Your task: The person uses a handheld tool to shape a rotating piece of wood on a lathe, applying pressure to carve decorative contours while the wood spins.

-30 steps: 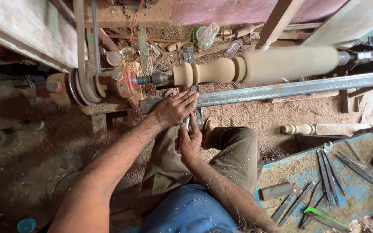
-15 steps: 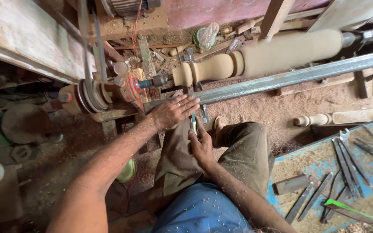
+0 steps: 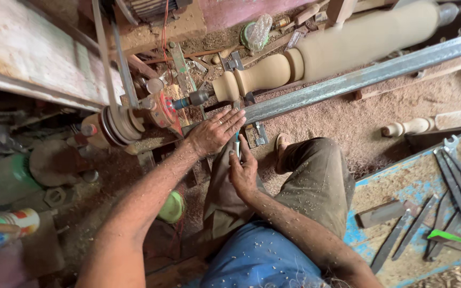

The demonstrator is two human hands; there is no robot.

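Where the head view looks down on the lathe, a pale wooden spindle (image 3: 316, 56) is mounted crosswise at the top of the frame, above and just behind a grey steel rail (image 3: 358, 80). The spindle is light tan and smooth: its right portion is a thick plain cylinder, which steps down through a narrow ring to a rounded bulb, then a slim neck, then a smaller knob at the left end. That left end meets a dark metal drive centre (image 3: 198, 97) next to a red pulley (image 3: 161, 109). The left hand (image 3: 214, 133) lies flat and open, fingers extended toward the rail just below the knob, not closed on anything. The right hand (image 3: 244, 170) sits immediately below it, fingers curled around a slim metal tool (image 3: 237, 145) held upright, whose tip is hidden between the two hands. The hands are close together, nearly touching. Sawdust (image 3: 348, 114) covers the floor under the rail. A second turned piece (image 3: 409, 127) lies on the floor to the right. A blue bench (image 3: 396, 178) at the lower right carries a row of long chisels (image 3: 454, 184) and a green-handled tool (image 3: 454, 236).
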